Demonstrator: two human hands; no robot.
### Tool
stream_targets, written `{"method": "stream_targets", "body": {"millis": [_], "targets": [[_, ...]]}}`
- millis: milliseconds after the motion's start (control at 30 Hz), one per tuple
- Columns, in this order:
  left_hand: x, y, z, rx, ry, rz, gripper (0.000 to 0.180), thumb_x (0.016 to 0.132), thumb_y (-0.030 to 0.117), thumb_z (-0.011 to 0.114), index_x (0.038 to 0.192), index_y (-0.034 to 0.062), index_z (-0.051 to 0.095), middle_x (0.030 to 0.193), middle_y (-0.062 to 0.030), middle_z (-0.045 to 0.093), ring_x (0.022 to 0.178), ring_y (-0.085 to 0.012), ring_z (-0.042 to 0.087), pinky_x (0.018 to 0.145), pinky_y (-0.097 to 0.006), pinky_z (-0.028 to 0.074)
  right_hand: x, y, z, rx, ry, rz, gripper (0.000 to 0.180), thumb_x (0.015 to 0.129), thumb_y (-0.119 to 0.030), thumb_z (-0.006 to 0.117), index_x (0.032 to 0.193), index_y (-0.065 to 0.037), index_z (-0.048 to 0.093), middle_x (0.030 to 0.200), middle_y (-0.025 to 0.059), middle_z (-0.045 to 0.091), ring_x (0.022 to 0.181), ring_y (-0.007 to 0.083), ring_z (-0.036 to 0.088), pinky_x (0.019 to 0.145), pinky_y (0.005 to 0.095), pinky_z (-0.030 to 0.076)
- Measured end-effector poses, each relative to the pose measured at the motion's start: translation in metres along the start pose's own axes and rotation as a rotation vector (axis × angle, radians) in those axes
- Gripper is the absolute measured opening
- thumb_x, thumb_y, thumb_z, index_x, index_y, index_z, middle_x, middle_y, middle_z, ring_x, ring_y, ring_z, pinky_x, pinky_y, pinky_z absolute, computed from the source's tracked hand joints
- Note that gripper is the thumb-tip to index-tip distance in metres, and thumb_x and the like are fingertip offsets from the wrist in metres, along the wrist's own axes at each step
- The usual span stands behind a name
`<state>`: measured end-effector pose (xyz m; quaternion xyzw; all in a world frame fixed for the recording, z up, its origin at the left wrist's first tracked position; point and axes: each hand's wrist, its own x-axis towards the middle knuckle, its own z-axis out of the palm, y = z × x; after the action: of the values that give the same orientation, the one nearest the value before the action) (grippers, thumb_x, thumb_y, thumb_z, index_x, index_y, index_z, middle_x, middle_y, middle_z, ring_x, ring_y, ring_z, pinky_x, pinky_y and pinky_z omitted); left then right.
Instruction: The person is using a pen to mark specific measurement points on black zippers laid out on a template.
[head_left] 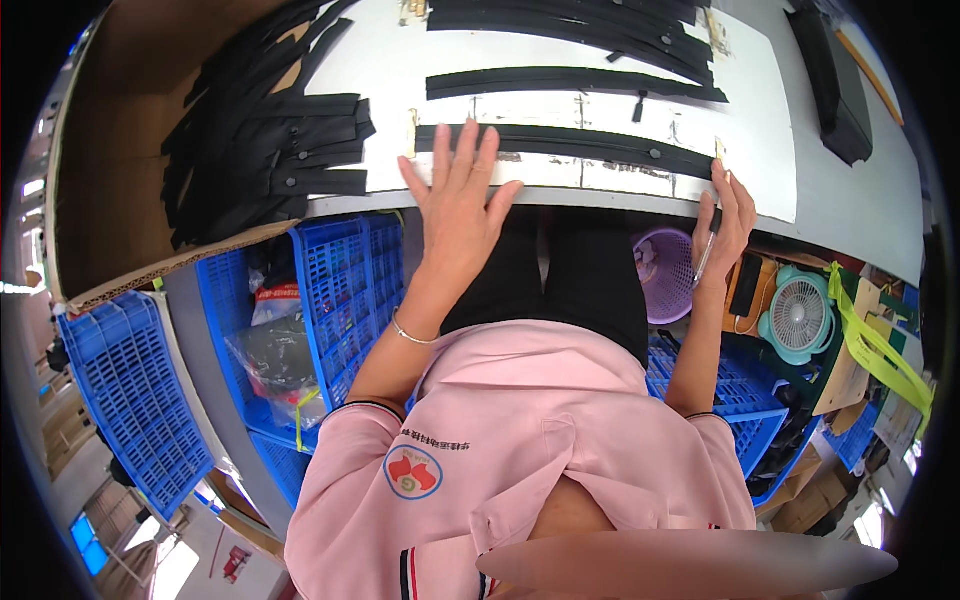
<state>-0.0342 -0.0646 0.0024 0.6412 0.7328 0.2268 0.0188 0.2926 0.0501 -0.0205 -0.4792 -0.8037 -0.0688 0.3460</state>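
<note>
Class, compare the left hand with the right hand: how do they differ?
The left hand is spread open; the right hand is more curled. The left holds nothing; the right holds a pen. Both touch the black strip, near opposite ends.

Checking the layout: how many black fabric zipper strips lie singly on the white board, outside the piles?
2: near strip under the left hand, right end at the right hand; far strip just beyond it. Layers beneath may be hidden.
</note>
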Motion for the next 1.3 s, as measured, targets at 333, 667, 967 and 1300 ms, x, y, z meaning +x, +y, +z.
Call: {"method": "stream_targets", "body": {"millis": [333,667,967,1300], "targets": [[-0.007,-0.023,-0.003,-0.028,0.073,-0.058,0.058,0.095,0.039,0.071,0.148,0.0179,0.057,0.157,-0.0084,0.048,0.153,-0.0345,0.032,0.120,-0.068,0.000,0.041,-0.058,-0.001,0.152,0.058,0.160,0.028,0.099,-0.007,0.066,0.125,-0.011,0.072,0.122,0.0071,0.073,0.118,0.0227,0.064,0.104,0.0372,0.046],[-0.004,-0.021,-0.004,-0.080,0.126,-0.063,0.060,0.090,0.040,0.076,0.143,0.0166,0.061,0.152,-0.0080,0.052,0.148,-0.0366,0.037,0.118,-0.070,0.009,0.099,-0.194,0.053,1.070,-0.347,0.447,0.020,0.101,-0.017,0.067,0.105,0.000,0.074,0.088,0.0041,0.073,0.076,0.0077,0.063,0.067,0.0224,0.049],[-0.007,-0.024,0.000,-0.091,0.155,-0.061,0.070,0.088,0.040,0.076,0.145,0.0056,0.056,0.155,-0.0067,0.050,0.150,-0.0341,0.035,0.117,-0.070,0.011,0.094,-0.203,0.088,0.959,-0.438,0.352,0.025,0.098,-0.019,0.070,0.090,0.005,0.073,0.082,0.0023,0.074,0.062,0.0070,0.064,0.058,0.0241,0.047],[-0.006,-0.025,0.001,-0.081,0.176,-0.046,0.067,0.087,0.039,0.077,0.142,0.0045,0.058,0.155,-0.0073,0.050,0.150,-0.0352,0.035,0.115,-0.072,0.013,0.093,-0.207,0.092,0.874,-0.425,0.246,0.027,0.097,-0.016,0.071,0.084,0.008,0.072,0.084,0.0032,0.075,0.059,0.0094,0.063,0.055,0.0255,0.045]]}}
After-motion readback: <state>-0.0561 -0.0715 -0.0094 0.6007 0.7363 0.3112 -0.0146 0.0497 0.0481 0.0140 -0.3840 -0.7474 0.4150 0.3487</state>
